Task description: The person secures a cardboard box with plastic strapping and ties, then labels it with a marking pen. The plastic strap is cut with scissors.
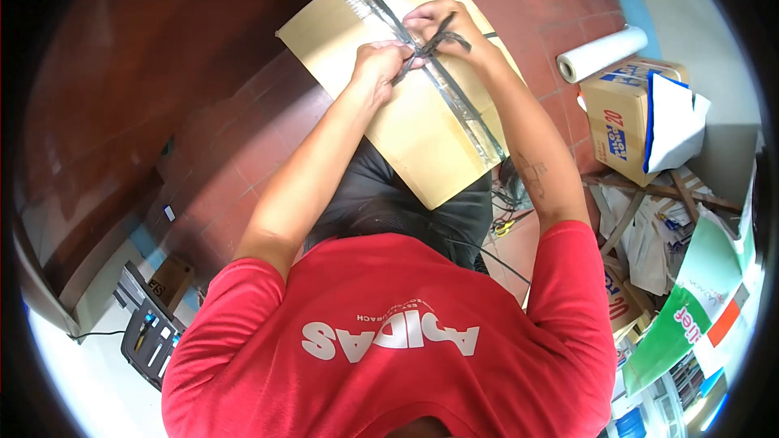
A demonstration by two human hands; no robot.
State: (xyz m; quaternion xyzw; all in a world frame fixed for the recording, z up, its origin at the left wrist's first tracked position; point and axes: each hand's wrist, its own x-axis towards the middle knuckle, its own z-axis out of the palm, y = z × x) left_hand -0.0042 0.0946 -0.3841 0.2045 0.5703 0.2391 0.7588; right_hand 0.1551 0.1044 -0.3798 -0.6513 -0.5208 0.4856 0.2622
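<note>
A large cardboard box (357,73) rests at my knees. Shiny clear tape and a dark string (454,85) run along its top, and a second stretch of string crosses near the right edge. My left hand (383,65) is closed, pinching the string at the crossing in the middle of the box. Just beyond it, my right hand (446,26) is also closed on the string, fingers bent, with dark loops and loose ends over the thumb side. Exactly how the string is knotted is hidden between the fingers.
Right of me, a white roll (602,54) lies by a printed carton (617,122). Yellow-handled scissors (504,228) lie on the tiled floor (260,138) beside cables. A black tool case (148,332) stands at lower left, and papers and a green sheet (686,316) at right.
</note>
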